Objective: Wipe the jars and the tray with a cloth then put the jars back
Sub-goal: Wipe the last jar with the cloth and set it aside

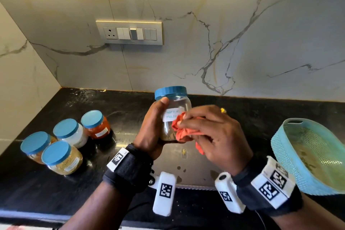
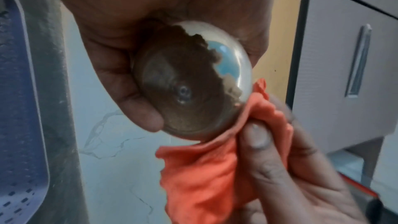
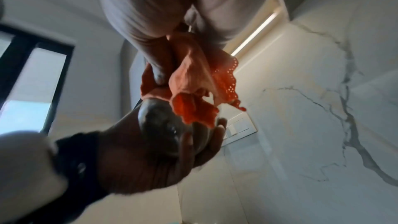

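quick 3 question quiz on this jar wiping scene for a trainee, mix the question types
1. True or false: the left hand grips the held jar.
2. Which colour is the cloth in the right hand? A) blue B) orange C) white
3. Fill in: ____ other jars stand on the counter, none in the tray.

Key: 1 true; 2 B; 3 four
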Available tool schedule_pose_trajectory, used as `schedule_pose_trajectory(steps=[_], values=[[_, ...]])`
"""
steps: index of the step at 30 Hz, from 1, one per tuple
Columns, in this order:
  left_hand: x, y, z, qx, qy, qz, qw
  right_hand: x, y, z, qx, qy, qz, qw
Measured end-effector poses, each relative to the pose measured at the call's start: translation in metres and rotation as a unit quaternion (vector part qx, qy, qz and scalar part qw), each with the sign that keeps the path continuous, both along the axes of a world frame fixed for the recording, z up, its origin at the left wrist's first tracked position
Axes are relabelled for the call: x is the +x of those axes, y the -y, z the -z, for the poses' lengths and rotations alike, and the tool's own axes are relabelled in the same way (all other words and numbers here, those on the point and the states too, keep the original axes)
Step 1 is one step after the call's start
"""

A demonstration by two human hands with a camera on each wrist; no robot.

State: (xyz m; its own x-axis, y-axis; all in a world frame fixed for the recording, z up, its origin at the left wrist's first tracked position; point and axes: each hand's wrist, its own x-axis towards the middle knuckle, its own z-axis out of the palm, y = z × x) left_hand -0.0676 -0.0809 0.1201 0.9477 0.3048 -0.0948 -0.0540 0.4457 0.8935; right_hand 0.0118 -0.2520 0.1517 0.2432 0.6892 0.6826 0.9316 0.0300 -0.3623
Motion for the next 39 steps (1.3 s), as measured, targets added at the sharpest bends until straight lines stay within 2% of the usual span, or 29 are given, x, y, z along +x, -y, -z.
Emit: schedule_pose_trajectory(steps=[5,9,11,14,16,22,25,30,33,35,39], values=[[0.001,0.004,0.000,-0.034,0.002,-0.011,0.999,0.007,0.005,-0.004,-0.024,0.111,-0.030,0.993],[0.006,0.013,0.000,0.023,0.013,-0.061,0.998,0.005,0.004,-0.003,-0.045,0.163,-0.035,0.985],[0.007,0.015,0.003,0.045,0.003,-0.069,0.997,0.011,0.001,-0.004,-0.039,0.132,-0.024,0.990],[0.006,0.016,0.002,0.059,-0.030,-0.050,0.997,0.028,-0.005,-0.014,-0.006,0.023,0.024,0.999],[0.006,0.014,0.000,0.052,-0.038,-0.040,0.997,0.030,-0.006,-0.018,0.008,-0.012,0.036,0.999],[0.003,0.006,-0.005,0.000,0.008,-0.028,1.000,0.004,0.010,0.004,-0.039,0.047,-0.043,0.997],[-0.001,0.009,-0.002,-0.012,-0.005,0.008,1.000,0.016,0.011,-0.001,-0.024,0.033,-0.032,0.999],[-0.004,0.016,-0.002,-0.039,-0.005,0.055,0.998,0.038,-0.002,-0.017,0.037,-0.122,0.031,0.991],[-0.005,0.013,-0.004,-0.046,0.009,0.047,0.998,0.025,0.002,-0.011,0.024,-0.182,0.023,0.983],[-0.007,0.011,-0.003,-0.054,0.019,0.045,0.997,0.010,0.010,-0.005,0.005,-0.160,0.013,0.987],[-0.010,0.010,0.001,-0.069,0.001,0.031,0.997,-0.002,0.019,0.002,-0.021,-0.063,0.034,0.997]])
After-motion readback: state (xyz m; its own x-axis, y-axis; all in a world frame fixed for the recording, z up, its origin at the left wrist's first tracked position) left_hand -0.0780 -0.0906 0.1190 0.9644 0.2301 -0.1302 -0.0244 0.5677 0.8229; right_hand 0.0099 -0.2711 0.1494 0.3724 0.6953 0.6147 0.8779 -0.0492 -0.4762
